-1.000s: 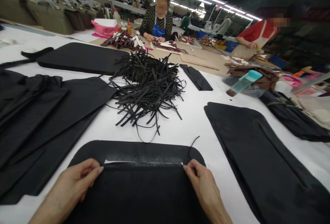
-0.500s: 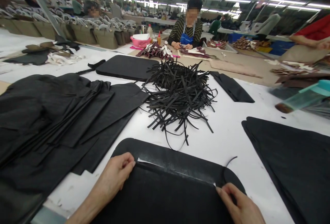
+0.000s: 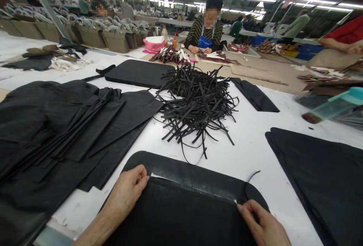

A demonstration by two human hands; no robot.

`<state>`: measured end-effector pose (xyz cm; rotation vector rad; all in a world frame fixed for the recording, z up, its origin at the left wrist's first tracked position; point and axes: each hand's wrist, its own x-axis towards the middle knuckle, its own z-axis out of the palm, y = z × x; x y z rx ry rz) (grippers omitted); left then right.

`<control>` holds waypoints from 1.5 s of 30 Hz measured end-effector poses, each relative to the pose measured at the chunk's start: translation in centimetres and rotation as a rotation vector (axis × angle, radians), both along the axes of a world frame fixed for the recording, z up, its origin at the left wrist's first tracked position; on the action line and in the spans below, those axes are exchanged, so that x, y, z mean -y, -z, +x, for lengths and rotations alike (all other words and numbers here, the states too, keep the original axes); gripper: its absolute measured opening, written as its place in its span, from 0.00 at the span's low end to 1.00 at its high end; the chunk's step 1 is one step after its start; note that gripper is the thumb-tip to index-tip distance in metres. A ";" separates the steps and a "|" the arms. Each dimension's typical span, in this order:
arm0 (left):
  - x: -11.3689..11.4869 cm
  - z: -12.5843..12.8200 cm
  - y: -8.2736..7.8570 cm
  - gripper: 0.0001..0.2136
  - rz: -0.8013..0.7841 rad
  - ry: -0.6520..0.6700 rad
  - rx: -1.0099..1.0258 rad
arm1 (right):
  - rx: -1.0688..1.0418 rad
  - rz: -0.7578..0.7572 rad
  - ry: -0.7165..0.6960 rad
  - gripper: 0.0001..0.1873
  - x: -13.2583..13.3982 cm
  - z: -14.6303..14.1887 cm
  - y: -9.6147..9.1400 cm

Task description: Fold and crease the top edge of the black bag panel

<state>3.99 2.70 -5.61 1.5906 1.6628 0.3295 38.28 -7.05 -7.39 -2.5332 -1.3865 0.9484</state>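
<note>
In front of me lies a black panel with rounded corners. A second black sheet covers its lower part, and a shiny band with slivers of white runs along that sheet's upper edge. My left hand is closed in a pinch at the left end of this edge. At the right end, by a white tip, the thumb and fingers of my right hand pinch too. A thin black strip curls up just beyond my right hand. What sits exactly between the fingertips is partly hidden.
A tangled heap of black strips lies ahead. Black sheets are stacked at left, more black pieces at right. A tilted teal bottle is at far right. Across the table sits a person in a blue apron.
Almost nothing differs. Both hands keep their pinch at the two ends of the edge, and the view has shifted very slightly.
</note>
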 end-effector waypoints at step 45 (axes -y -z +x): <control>3.4 1.9 2.1 0.27 0.886 0.616 -0.763 | 0.178 0.215 0.078 0.12 -0.4 -2.7 -2.0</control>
